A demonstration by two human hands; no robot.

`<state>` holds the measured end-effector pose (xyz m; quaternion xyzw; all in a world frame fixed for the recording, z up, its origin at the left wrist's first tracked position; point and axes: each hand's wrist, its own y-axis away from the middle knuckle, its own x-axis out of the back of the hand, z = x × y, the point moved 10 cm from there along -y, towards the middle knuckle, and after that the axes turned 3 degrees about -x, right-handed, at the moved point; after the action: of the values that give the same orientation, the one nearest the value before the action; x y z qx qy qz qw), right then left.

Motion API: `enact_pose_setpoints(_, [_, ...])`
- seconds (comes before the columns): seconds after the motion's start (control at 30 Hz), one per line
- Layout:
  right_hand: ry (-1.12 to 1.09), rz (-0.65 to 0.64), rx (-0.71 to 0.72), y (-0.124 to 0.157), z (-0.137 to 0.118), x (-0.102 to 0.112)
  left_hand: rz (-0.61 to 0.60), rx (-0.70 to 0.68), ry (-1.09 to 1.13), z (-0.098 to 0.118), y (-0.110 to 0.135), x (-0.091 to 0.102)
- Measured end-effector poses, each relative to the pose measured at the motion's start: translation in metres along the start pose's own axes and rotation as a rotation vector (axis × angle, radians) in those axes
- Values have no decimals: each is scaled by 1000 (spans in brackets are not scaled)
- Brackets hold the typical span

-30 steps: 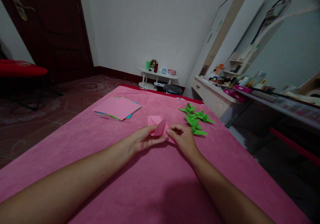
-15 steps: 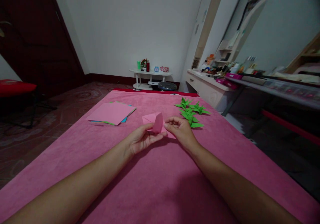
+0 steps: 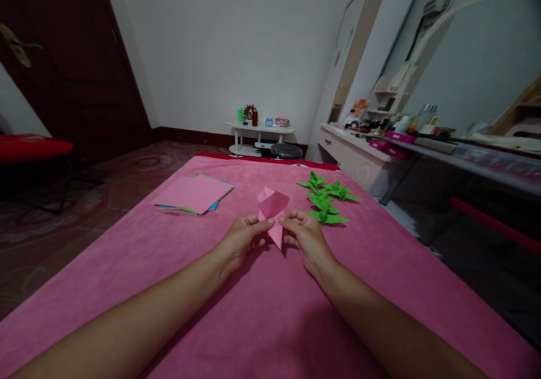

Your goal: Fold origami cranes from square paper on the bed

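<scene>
Between my two hands is a partly folded pink origami paper, with one point hanging down toward me and a flap raised at the top. My left hand is closed on its left edge, thumb on the front. On the opposite edge, my right hand pinches the paper between thumb and fingers. Several green folded paper stars or flowers lie just beyond my right hand. A stack of square paper sheets, pink on top with green and blue edges showing, rests farther left.
Everything lies on a pink cloth over the table. Beyond its far edge stands a low white table with a cup and flowers. A cluttered dresser is on the right, a red chair on the left.
The pink paper has been turned so a point faces down toward me, its flap now spread at the top. Both hands have shifted to grip its two sides. The view has tilted slightly.
</scene>
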<state>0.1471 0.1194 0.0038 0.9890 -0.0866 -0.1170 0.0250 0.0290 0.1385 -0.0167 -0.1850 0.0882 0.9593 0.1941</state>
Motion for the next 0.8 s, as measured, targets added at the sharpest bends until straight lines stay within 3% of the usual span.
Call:
enact_pose_setpoints(0.2, [378, -5, 425, -5, -50, 7, 51, 93, -69, -5, -2, 11])
enact_pose_setpoints(0.43, [801, -203, 675, 13, -83, -23, 110, -114, -407, 15, -1, 12])
enact_pose_setpoints(0.63, [1197, -205, 789, 25, -82, -41, 85, -343, -703, 31, 1, 5])
enact_pose_setpoints(0.8, [1332, -144, 840, 30, -79, -47, 49, -469, -805, 35, 6, -5])
